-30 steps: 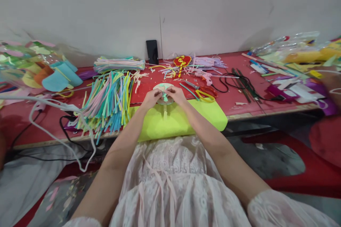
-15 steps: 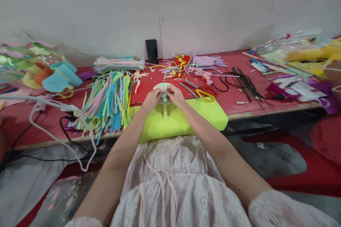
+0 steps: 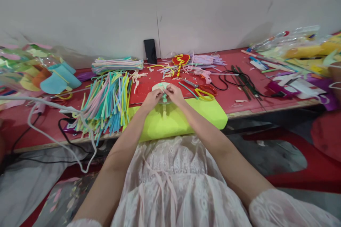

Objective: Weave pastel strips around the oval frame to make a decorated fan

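Both my hands meet over a pale round piece with green parts and a short stick (image 3: 164, 110) that points toward me. My left hand (image 3: 153, 98) pinches at its upper middle with closed fingertips. Close beside it, my right hand (image 3: 174, 94) is pinched the same way. Whatever small bit lies between the fingertips is too small to make out. Under the piece are a red board (image 3: 138, 94) and a bright yellow-green pad (image 3: 181, 118). Just right of my hands lie yellow-handled scissors (image 3: 206, 94) and red-handled pliers (image 3: 210, 88).
Colourful pipe cleaners (image 3: 106, 99) lie piled at left. A phone (image 3: 150, 51) leans on the wall. Behind my hands stands a red-and-yellow decoration (image 3: 180, 60). A pink glue gun (image 3: 205, 76) with a black cord lies at right. People's arms show at both edges.
The view has shifted slightly. My hands keep nearly the same pinch over the round piece, and nothing else has visibly moved.
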`<action>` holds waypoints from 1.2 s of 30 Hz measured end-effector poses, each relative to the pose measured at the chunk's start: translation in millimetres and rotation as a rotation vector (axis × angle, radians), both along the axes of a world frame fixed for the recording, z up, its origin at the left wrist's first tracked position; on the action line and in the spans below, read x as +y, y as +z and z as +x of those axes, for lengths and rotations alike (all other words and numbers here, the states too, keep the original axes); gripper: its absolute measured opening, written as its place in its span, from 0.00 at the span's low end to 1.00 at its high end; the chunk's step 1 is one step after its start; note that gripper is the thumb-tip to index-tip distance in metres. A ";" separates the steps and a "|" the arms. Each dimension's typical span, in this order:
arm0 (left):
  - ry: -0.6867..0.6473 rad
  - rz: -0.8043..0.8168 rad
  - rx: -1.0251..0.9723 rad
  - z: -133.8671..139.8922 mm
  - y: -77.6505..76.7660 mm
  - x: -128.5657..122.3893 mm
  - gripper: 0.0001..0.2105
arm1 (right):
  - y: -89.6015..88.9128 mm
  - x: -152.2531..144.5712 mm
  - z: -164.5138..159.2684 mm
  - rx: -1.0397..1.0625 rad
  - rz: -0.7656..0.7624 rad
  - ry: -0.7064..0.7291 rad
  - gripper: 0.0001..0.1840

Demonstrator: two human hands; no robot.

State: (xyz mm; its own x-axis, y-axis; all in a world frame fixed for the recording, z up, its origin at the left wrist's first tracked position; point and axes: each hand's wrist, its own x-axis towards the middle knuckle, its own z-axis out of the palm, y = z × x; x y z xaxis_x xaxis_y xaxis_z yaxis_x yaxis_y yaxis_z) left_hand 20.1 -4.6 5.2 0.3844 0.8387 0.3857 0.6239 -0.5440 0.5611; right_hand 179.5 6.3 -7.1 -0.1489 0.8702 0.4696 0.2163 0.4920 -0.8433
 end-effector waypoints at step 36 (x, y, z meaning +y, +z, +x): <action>-0.027 -0.325 -0.374 -1.9 -1.9 2.8 0.05 | 3.7 -2.7 -1.4 0.104 0.004 0.041 0.16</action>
State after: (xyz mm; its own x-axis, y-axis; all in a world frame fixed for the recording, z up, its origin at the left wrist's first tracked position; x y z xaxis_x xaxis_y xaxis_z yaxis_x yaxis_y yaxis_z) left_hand 18.2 -1.8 3.4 0.2928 0.9301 0.2219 0.3355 -0.3172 0.8870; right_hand 178.1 3.6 -3.3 -0.1342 0.8625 0.4879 0.1071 0.5021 -0.8582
